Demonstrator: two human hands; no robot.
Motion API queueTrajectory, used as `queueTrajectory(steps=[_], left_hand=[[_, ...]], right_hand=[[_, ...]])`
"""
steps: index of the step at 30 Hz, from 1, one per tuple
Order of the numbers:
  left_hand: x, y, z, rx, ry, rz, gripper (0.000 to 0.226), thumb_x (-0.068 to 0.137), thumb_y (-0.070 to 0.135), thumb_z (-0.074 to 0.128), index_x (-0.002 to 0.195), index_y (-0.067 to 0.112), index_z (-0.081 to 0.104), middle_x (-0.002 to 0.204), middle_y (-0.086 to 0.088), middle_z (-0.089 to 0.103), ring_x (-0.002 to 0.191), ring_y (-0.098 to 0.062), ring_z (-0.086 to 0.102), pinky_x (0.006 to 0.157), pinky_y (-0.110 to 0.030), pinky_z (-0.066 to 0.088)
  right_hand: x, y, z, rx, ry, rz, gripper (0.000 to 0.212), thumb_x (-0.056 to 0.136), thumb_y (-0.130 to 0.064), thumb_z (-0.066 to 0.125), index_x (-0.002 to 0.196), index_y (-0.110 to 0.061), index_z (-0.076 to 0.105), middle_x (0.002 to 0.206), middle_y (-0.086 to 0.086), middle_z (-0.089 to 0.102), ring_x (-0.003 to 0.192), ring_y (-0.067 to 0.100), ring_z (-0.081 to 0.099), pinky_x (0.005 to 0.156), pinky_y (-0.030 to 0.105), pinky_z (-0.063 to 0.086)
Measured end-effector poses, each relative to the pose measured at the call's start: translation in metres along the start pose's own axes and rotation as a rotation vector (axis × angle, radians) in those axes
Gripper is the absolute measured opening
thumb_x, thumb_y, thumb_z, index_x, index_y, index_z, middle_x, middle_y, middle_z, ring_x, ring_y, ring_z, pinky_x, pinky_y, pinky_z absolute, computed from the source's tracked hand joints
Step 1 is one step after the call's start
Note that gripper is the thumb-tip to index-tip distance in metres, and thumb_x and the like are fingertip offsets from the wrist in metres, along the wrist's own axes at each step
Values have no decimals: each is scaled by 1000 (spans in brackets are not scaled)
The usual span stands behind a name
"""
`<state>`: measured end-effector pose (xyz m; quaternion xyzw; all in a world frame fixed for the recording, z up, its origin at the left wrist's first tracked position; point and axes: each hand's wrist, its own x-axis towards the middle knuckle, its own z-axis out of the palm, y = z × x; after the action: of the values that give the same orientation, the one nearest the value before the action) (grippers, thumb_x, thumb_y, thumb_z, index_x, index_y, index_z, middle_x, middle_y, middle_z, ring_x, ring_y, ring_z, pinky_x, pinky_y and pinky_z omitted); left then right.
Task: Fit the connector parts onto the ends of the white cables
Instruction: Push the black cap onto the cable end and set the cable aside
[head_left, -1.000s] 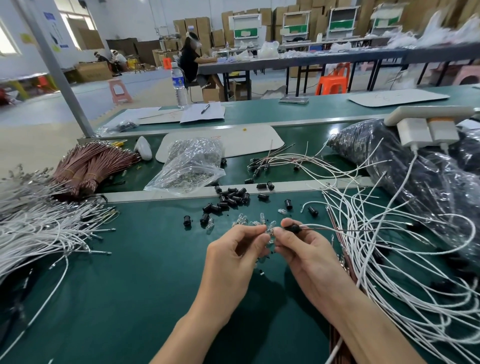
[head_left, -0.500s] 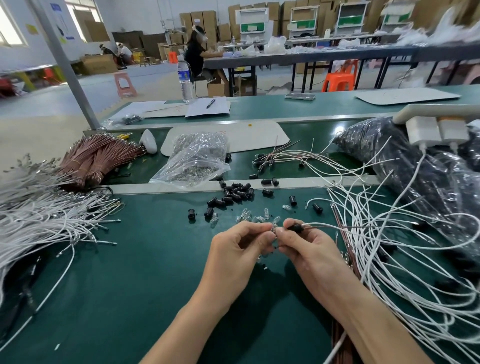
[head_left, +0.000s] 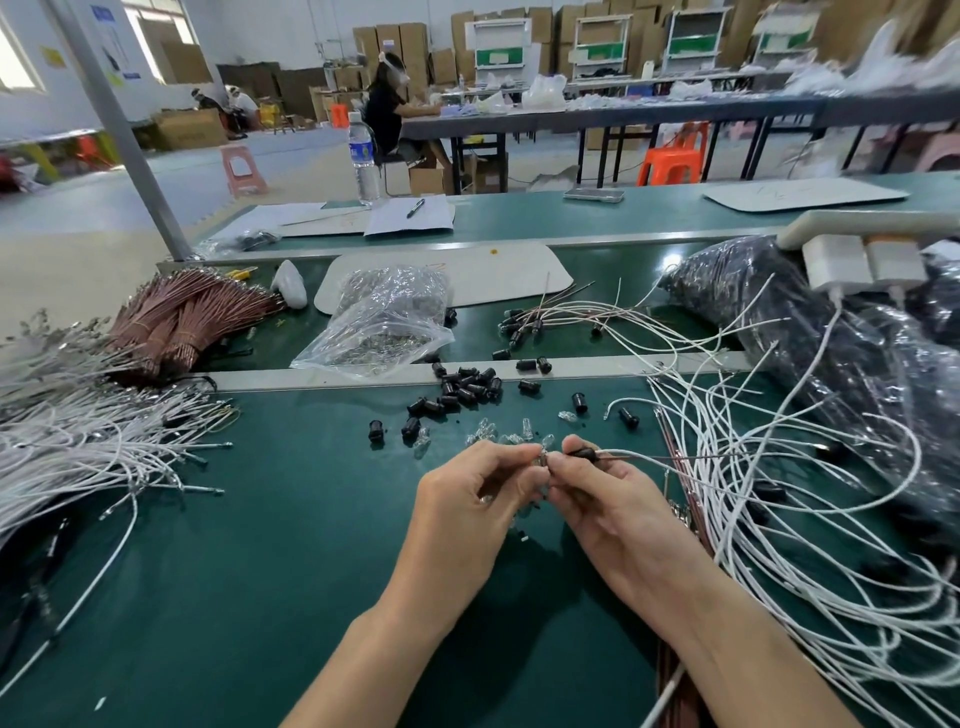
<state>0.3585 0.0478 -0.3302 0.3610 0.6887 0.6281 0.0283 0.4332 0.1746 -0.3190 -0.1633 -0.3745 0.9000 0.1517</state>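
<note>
At the middle of the green bench (head_left: 249, 571), close in front of the person, both hands come together fingertip to fingertip. The left hand (head_left: 467, 499) has its fingers curled in, thumb and forefinger pinching a small clear part (head_left: 544, 460), too tiny to make out in detail. Right against it, the right hand (head_left: 618, 509) pinches a black connector (head_left: 584, 453) between thumb and forefinger, its other fingers tucked under. That connector sits on the end of a white cable (head_left: 639, 452), and the cable runs away to the right, with a thin brown wire (head_left: 691, 457) alongside it, into the loose tangle of white cables (head_left: 779, 499) that covers the right side of the bench. Just beyond the fingertips lies a scatter of clear bulbs (head_left: 498, 434), and a little further back a heap of loose black connectors (head_left: 467, 387), with a few strays to either side. Over on the left edge there is a thick sheaf of white wires (head_left: 78, 447), and behind it bundles of brown wires (head_left: 187, 317). A clear plastic bag (head_left: 384, 322) of small metal bits rests across the pale divider strip (head_left: 597, 369), and a big dark bag (head_left: 831, 338) bulges at the right. Far back stands a water bottle (head_left: 363, 158), with a pen (head_left: 415, 208) on papers beside it.
</note>
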Motion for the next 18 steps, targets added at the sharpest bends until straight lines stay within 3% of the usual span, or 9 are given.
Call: queueTrajectory(steps=[4,14,18], left_hand=[[2,-5,-5,200,-28,104,22,87,14,77,103,30,72,95,16,70,90,-5,70,81,-15,53],[1,-3,-9,337,-2,242,11,92,22,70,103,22,71,93,15,66,86,-2,66,78,-12,49],[1,-2,-9,351,-4,239,9,92,21,71,101,21,70,91,13,66,84,-4,66,77,-19,52]], right_hand=[[1,1,0,-33,-10,-7,21,70,-7,71,89,-11,63,73,5,67,63,10,67,61,17,56],[-2,-4,-3,-62,-90,22,26,75,-9,71,100,-8,64,80,9,70,72,12,69,67,19,57],[-2,-2,-4,-68,-89,3,29,74,-8,71,102,-7,64,81,8,70,72,13,69,66,20,57]])
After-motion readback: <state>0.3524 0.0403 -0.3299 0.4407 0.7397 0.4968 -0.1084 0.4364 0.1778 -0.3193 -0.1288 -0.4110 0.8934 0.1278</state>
